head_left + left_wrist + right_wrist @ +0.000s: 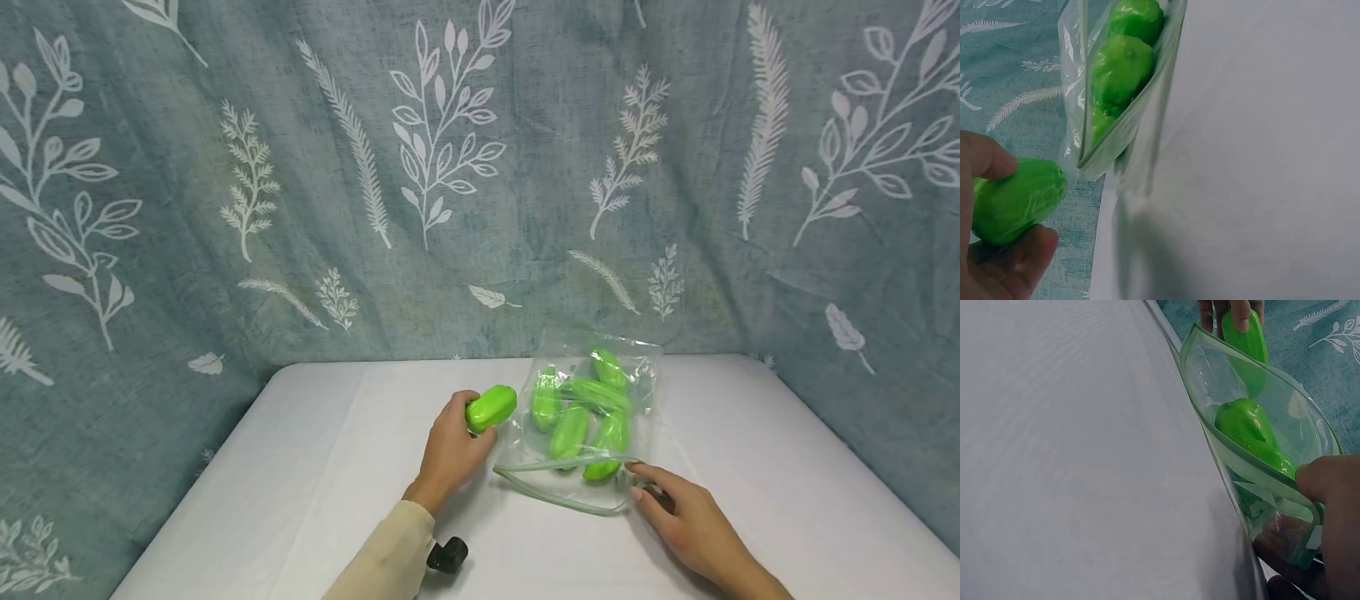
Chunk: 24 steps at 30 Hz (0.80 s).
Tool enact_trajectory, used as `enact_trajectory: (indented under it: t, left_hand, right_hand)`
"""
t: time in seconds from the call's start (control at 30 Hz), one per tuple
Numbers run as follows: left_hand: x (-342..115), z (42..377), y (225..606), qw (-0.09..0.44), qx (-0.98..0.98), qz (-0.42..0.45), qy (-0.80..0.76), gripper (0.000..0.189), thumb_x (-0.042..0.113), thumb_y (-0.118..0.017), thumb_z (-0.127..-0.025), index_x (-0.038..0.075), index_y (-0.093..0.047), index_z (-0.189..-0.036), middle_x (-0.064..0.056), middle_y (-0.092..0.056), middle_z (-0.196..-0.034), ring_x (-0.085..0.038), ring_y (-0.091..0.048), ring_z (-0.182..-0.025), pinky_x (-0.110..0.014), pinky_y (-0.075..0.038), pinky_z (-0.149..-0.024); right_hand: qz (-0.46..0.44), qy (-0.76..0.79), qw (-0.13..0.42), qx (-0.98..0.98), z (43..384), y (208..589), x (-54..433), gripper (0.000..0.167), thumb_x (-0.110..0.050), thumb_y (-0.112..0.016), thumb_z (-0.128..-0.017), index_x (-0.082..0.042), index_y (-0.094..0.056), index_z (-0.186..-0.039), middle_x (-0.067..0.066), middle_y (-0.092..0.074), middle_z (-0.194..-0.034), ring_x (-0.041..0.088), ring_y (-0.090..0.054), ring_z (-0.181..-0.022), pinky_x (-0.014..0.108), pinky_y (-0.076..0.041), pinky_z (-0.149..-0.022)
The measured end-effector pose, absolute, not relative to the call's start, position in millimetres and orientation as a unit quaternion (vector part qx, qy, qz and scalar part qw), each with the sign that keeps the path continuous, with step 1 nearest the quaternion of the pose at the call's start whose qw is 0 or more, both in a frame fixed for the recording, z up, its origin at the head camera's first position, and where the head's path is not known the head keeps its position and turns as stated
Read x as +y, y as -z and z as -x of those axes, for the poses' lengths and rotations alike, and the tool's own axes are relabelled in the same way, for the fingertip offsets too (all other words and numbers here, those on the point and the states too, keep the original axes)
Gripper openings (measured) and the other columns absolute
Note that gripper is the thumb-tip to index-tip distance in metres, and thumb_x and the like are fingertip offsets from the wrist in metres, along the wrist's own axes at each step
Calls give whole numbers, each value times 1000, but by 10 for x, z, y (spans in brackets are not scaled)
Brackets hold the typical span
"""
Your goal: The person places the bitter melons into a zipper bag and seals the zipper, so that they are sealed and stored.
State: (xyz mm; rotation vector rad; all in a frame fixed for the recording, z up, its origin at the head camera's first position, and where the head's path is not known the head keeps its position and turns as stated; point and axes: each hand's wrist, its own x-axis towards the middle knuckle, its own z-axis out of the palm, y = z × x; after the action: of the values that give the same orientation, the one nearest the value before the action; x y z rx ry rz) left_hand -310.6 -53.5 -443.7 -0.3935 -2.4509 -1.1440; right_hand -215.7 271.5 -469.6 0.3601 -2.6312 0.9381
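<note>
In the head view my left hand (454, 450) grips a glossy green oblong vegetable (492, 408), thumb on one side and fingers on the other. It is held up just left of a clear zip bag (517, 446). Several similar green vegetables (570, 432) lie inside the bag. My right hand (693, 521) pinches the right corner of the bag's mouth. The bag's green-edged rim (1244, 453) gapes open in the right wrist view. Through the left wrist view, the held vegetable's smooth, faintly ridged end points toward the bag's opening.
A white-covered table (337, 467) lies under the hands and bag. Behind it hangs a blue-green curtain (525, 167) with white leaf prints. A small black piece (448, 556) sticks out beside the left sleeve (386, 554).
</note>
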Motion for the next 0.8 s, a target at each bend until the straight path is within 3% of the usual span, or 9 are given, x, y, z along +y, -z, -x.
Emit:
enact_trajectory:
  t: [0.2, 0.8]
  left_hand:
    - [-538, 2965, 4474, 191, -878, 146, 413, 46, 13, -71, -83, 9, -55, -127, -4, -60, -114, -16, -55, -89, -34, -48, -77]
    - [-434, 2577, 4446, 183, -847, 156, 474, 47, 3, -71, -79, 6, -55, -123, -8, -55, -122, -17, -55, -101, -37, -50, -86]
  right_hand:
    - [-127, -330, 153, -923, 2165, 4691, 2714, 37, -32, -61, -101, -15, -64, -134, 6, -64, -132, 34, -59, -123, 56, -47, -97]
    - [-124, -323, 151, -926, 2184, 4729, 2726, 37, -29, -64, -99, -16, -64, -133, 3, -67, -127, 28, -60, -119, 52, -50, -93]
